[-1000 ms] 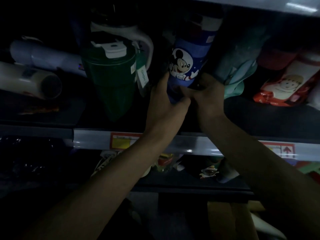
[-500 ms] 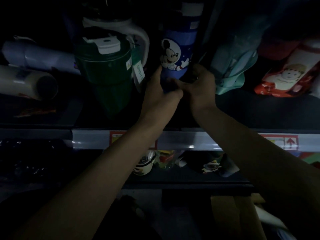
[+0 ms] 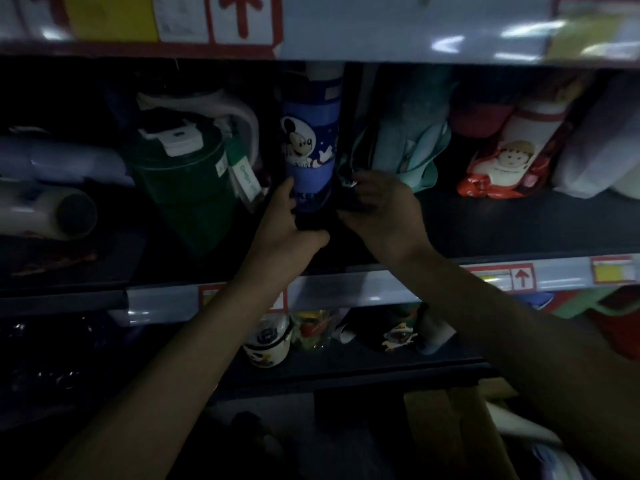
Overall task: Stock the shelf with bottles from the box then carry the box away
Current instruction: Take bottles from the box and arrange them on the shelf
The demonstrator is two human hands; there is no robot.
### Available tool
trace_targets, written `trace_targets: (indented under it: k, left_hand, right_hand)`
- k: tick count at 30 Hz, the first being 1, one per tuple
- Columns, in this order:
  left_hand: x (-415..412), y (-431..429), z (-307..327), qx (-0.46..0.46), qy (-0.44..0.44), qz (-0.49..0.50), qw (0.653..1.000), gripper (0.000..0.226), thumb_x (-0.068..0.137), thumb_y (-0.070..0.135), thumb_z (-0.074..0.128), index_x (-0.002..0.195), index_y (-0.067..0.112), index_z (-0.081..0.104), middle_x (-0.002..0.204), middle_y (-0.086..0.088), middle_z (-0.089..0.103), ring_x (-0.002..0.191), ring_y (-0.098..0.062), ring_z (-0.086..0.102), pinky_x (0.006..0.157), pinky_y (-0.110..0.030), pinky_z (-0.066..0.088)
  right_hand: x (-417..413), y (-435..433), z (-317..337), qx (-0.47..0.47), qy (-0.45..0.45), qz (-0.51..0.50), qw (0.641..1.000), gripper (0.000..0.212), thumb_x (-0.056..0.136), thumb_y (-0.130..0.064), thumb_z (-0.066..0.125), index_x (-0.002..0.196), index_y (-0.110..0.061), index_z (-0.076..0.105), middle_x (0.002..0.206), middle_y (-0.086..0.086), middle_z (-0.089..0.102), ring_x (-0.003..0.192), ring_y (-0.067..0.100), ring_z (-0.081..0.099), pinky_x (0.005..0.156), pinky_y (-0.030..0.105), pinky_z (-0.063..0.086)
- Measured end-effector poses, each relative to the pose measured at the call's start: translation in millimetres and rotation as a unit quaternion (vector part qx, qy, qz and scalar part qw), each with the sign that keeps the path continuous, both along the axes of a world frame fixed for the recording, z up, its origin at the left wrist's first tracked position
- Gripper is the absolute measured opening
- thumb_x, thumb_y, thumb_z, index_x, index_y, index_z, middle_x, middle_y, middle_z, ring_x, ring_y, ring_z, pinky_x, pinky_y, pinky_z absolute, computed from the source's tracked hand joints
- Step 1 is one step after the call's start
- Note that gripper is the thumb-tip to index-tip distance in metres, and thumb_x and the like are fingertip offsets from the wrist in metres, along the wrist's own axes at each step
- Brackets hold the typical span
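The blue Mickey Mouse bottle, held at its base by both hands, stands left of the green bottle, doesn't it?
Not quite: the head view shows the blue Mickey Mouse bottle standing right of the green bottle, not left. The left hand and right hand do hold its base.

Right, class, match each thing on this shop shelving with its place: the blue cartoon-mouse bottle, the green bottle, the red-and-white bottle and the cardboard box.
Things:
1. blue bottle
2. green bottle
3. red-and-white bottle
4. cardboard box

Places:
A. below the shelves, lower right
B. same shelf, to the right of both hands
C. between the left hand and the right hand
D. just left of the blue bottle

Pairs: 1-C, 2-D, 3-B, 4-A
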State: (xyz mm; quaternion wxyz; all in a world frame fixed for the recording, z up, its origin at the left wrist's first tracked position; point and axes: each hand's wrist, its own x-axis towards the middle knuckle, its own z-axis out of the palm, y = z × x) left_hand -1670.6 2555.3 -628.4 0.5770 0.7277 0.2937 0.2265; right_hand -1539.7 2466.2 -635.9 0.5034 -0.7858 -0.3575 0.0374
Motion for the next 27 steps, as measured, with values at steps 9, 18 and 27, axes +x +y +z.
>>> trace_targets:
  k: [9, 18, 27]
  left_hand:
    - [-16, -17, -10, 0.132, 0.054, -0.055, 0.988, 0.092, 0.086, 0.008, 0.074, 0.158, 0.033, 0.023, 0.154, 0.002, 0.036, 0.143, -0.018, 0.037, 0.113, -0.037, 0.037]
    - [-20, -58, -5, 0.349, 0.106, -0.105, 0.925, 0.069, 0.092, 0.044, 0.065, 0.154, 0.029, 0.038, 0.156, 0.011, 0.033, 0.141, -0.016, 0.039, 0.109, -0.038, 0.045]
    - [-11, -131, -3, 0.497, 0.097, -0.171, 0.845, 0.078, 0.087, 0.061, 0.057, 0.153, 0.022, 0.042, 0.155, -0.002, 0.043, 0.136, -0.026, 0.048, 0.112, -0.05, 0.041]
  right_hand:
    - [-9, -85, 22, -0.161, -0.182, 0.053, 0.968, 0.072, 0.077, -0.025, 0.085, 0.142, -0.022, 0.057, 0.133, 0.004, 0.061, 0.118, 0.022, 0.061, 0.09, 0.021, 0.042]
    - [-5, -159, 28, -0.222, -0.177, 0.055, 0.957, 0.072, 0.08, -0.042, 0.083, 0.143, -0.02, 0.057, 0.134, 0.004, 0.057, 0.121, 0.026, 0.058, 0.1, 0.035, 0.049]
    - [1, -271, 26, -0.365, -0.147, 0.009, 0.919, 0.113, 0.065, -0.085, 0.04, 0.158, -0.022, 0.033, 0.165, 0.014, 0.026, 0.155, 0.035, 0.017, 0.122, 0.055, 0.023]
